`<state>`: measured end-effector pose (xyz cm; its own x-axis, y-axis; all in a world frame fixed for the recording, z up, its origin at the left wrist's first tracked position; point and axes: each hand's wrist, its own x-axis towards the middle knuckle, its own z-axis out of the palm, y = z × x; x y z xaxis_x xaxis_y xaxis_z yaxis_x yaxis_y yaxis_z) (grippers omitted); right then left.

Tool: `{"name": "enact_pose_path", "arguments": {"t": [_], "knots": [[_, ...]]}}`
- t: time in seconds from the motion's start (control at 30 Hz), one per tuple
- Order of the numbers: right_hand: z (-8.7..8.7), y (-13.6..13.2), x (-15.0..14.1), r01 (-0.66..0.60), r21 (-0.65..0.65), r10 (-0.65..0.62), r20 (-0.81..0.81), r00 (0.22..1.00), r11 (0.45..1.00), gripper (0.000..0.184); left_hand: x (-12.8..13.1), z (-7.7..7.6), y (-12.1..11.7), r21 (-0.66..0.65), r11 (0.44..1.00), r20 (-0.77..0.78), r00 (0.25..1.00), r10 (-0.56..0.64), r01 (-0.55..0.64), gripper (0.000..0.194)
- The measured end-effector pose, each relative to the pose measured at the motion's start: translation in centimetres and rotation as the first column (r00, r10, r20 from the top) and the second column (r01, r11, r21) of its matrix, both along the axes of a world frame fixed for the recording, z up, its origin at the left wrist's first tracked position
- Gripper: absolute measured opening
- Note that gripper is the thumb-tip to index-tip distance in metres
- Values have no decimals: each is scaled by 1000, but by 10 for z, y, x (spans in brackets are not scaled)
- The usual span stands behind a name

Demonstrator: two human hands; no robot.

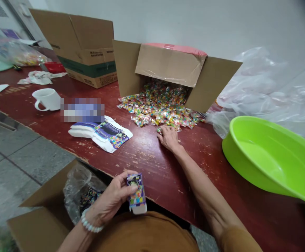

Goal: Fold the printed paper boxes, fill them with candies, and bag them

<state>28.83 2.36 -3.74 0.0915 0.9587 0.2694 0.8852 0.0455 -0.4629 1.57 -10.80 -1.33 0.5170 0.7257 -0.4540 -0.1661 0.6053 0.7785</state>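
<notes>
My left hand (118, 190) holds a small purple printed candy box (137, 192) near my body, thumb across its front. The box's white flap stands out at the lower end. Out on the red table, my right hand (168, 137) reaches to the front edge of a heap of small wrapped candies (163, 115). Its fingers are bent down at a candy packet, partly hidden by the hand. The heap spills from a cardboard carton (170, 64) lying on its side. Left of the right hand lies a stack of flat printed boxes (112, 134).
A bright green basin (229, 148) stands at the right, with clear plastic bags (262, 91) behind it. At the left are a white mug (48, 99) and a closed-sided carton (86, 52). Below the table edge, an open carton (44, 224) holds a plastic bag with dark contents.
</notes>
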Motion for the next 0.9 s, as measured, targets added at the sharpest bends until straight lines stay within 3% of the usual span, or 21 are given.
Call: {"name": "enact_pose_path", "arguments": {"t": [0.1,0.17,0.27,0.33,0.37,0.43,0.5,0.6,0.7,0.9], "knots": [[-12,-2,2,-49,0,49,-39,998,999,24,-30,-6,-4,51,996,-127,990,-67,74,49],[-16,-6,2,-81,13,82,-86,993,997,19,-52,-9,-1,133,966,-280,943,-179,223,46],[-18,-11,7,-89,50,97,-187,978,995,18,-79,-9,9,169,809,-493,759,-426,564,33],[-15,-15,10,-53,82,72,-262,962,995,22,-86,-8,14,128,725,-524,667,-530,677,28],[-12,-19,10,-29,96,57,-296,954,995,25,-86,-7,15,114,720,-500,666,-554,685,27],[-2,-30,5,-7,106,45,-360,932,994,32,-81,-4,16,103,775,-391,742,-544,623,31],[13,-47,-9,-68,63,90,-482,872,996,35,-70,0,16,110,865,-261,854,-450,489,37],[36,-77,-39,-293,-26,163,-781,602,956,32,-46,8,16,176,940,-170,949,-264,293,35],[48,-98,-66,-377,-7,180,-871,458,926,26,-24,14,15,262,941,-141,973,-181,213,27],[43,-109,-88,-428,34,296,-772,562,903,15,-3,19,8,312,940,-146,984,-99,141,26]]}}
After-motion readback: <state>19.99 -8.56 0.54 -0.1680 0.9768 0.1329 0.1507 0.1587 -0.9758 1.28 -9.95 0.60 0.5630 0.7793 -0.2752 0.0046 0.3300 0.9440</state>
